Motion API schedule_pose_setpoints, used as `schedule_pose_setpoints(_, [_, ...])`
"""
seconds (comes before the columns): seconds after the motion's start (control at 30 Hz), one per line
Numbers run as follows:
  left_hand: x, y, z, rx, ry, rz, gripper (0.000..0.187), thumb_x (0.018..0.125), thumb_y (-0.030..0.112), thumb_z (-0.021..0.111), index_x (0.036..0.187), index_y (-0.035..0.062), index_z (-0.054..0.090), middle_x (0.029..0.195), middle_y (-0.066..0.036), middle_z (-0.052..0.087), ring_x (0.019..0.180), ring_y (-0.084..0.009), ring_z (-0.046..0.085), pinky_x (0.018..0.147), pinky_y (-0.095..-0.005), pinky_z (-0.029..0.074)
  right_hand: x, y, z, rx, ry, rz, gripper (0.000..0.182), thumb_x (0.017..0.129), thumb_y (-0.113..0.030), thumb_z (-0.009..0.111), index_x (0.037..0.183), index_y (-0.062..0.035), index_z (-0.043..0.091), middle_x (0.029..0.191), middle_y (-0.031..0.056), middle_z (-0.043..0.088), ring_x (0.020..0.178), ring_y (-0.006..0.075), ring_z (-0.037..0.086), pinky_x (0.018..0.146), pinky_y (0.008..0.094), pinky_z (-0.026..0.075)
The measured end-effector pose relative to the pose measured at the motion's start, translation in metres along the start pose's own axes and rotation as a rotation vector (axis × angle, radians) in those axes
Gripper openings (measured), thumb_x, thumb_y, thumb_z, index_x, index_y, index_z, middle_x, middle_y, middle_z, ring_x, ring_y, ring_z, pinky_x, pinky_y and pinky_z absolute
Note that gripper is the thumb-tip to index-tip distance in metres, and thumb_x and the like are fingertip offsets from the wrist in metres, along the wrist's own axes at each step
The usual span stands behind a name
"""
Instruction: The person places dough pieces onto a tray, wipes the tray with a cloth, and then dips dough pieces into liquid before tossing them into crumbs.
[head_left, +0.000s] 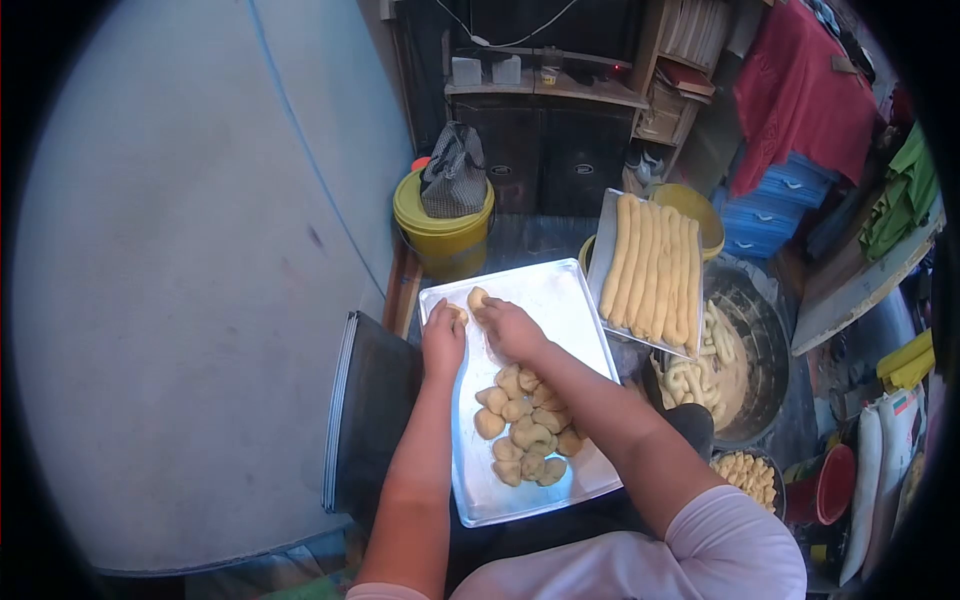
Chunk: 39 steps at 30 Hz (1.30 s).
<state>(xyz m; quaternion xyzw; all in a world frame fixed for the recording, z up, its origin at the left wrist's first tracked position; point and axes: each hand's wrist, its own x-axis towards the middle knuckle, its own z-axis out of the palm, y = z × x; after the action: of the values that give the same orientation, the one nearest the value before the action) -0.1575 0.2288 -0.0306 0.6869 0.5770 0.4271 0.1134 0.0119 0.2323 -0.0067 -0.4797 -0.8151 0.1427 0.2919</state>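
Observation:
A shiny metal tray (540, 290) lies tilted across my lap. Near its far left corner, my left hand (444, 340) has its fingers closed round a small dough piece (459, 313). Just to the right, my right hand (505, 328) holds another dough piece (477, 298) at its fingertips. Several rounded dough lumps (527, 435) are heaped on the nearer half of the tray, below my right forearm. The undersides of both hands are hidden.
A second tray (606, 225) bears long dough ropes (650, 270) at the right. Beyond it sits a large dark basin (770, 350) with twisted dough. A yellow bucket (445, 245) stands behind on the left. Dark stacked trays (375, 410) flank my left arm.

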Motion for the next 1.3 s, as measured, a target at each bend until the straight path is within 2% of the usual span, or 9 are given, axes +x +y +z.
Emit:
schedule_pose_setpoints(0.4, [0.019, 0.009, 0.006, -0.095, -0.099, 0.014, 0.025, 0.084, -0.002, 0.055, 0.107, -0.0002, 0.061, 0.135, -0.019, 0.049, 0.118, -0.0371, 0.051, 0.099, -0.0390, 0.043, -0.037, -0.035, -0.043, 0.153, 0.047, 0.187, 0.042, 0.074, -0.006, 0.061, 0.115, -0.0093, 0.062, 0.115, 0.0142, 0.058, 0.109, 0.0349, 0.055, 0.093, 0.0423, 0.045])
schedule_pose_setpoints(0.47, [0.016, 0.011, 0.004, -0.076, -0.103, 0.029, 0.028, 0.084, 0.004, 0.058, 0.111, 0.0017, 0.061, 0.138, -0.018, 0.047, 0.127, -0.0356, 0.045, 0.106, -0.0437, 0.036, -0.048, -0.046, -0.062, -0.091, -0.563, 0.164, 0.045, 0.068, -0.012, 0.067, 0.113, -0.0116, 0.062, 0.112, 0.0130, 0.058, 0.108, 0.0309, 0.055, 0.092, 0.0435, 0.043])
schedule_pose_setpoints(0.57, [0.014, 0.041, -0.006, 0.175, -0.105, 0.230, 0.031, 0.084, 0.012, 0.059, 0.114, 0.0051, 0.063, 0.140, -0.017, 0.046, 0.134, -0.0337, 0.037, 0.112, -0.0515, 0.022, -0.063, -0.038, -0.063, -0.034, -0.567, 0.069, 0.047, 0.065, -0.015, 0.070, 0.111, -0.0130, 0.064, 0.109, 0.0114, 0.059, 0.110, 0.0281, 0.054, 0.092, 0.0423, 0.040])
schedule_pose_setpoints(0.7, [0.019, 0.049, 0.013, 0.337, -0.309, 0.239, 0.036, 0.086, 0.022, 0.062, 0.121, 0.0132, 0.063, 0.140, -0.010, 0.048, 0.137, -0.0316, 0.034, 0.114, -0.0543, 0.011, -0.050, 0.013, -0.052, 0.583, -0.189, 0.156, 0.050, 0.065, -0.011, 0.068, 0.114, -0.0083, 0.062, 0.100, 0.0115, 0.064, 0.096, 0.0285, 0.062, 0.083, 0.0403, 0.047])
schedule_pose_setpoints(0.77, [0.018, 0.039, 0.029, 0.397, -0.257, 0.261, 0.035, 0.087, 0.022, 0.061, 0.121, 0.0154, 0.063, 0.138, -0.008, 0.050, 0.136, -0.0303, 0.037, 0.114, -0.0553, 0.011, -0.028, 0.010, -0.075, 0.670, -0.101, 0.456, 0.046, 0.068, -0.008, 0.067, 0.114, -0.0053, 0.061, 0.102, 0.0135, 0.066, 0.090, 0.0305, 0.064, 0.082, 0.0355, 0.050])
schedule_pose_setpoints(0.83, [0.015, 0.037, 0.037, 0.395, -0.175, 0.248, 0.035, 0.088, 0.021, 0.060, 0.121, 0.0150, 0.063, 0.138, -0.009, 0.050, 0.135, -0.0294, 0.038, 0.113, -0.0557, 0.012, -0.013, 0.022, -0.069, 0.395, 0.146, 0.327, 0.043, 0.073, -0.005, 0.063, 0.116, -0.0056, 0.061, 0.107, 0.0174, 0.066, 0.090, 0.0342, 0.065, 0.084, 0.0364, 0.050])
schedule_pose_setpoints(0.97, [0.007, 0.038, 0.038, 0.427, -0.151, 0.250, 0.038, 0.089, 0.022, 0.057, 0.127, 0.0160, 0.059, 0.140, -0.009, 0.048, 0.135, -0.0284, 0.038, 0.113, -0.0556, 0.012, -0.019, 0.036, -0.032, -0.246, 0.132, 0.107, 0.045, 0.086, -0.023, 0.062, 0.129, -0.0121, 0.056, 0.136, 0.0268, 0.046, 0.116, 0.0371, 0.055, 0.102, 0.0466, 0.040])
schedule_pose_setpoints(1.0, [0.008, 0.038, 0.038, 0.426, -0.146, 0.253, 0.038, 0.089, 0.022, 0.057, 0.127, 0.0160, 0.059, 0.140, -0.009, 0.048, 0.135, -0.0284, 0.038, 0.113, -0.0556, 0.012, -0.020, 0.037, -0.031, -0.164, 0.009, 0.184, 0.049, 0.089, -0.030, 0.059, 0.136, -0.0163, 0.050, 0.147, 0.0267, 0.031, 0.128, 0.0403, 0.043, 0.110, 0.0530, 0.029])
schedule_pose_setpoints(1.3, [0.003, 0.041, 0.036, 0.466, -0.138, 0.303, 0.044, 0.089, 0.019, 0.055, 0.132, 0.0180, 0.054, 0.144, -0.010, 0.044, 0.138, -0.0288, 0.033, 0.114, -0.0557, 0.013, -0.018, 0.026, -0.045, -0.039, 0.036, 0.238, 0.056, 0.084, -0.014, 0.060, 0.137, -0.0163, 0.047, 0.149, 0.0268, 0.027, 0.132, 0.0383, 0.038, 0.110, 0.0491, 0.030])
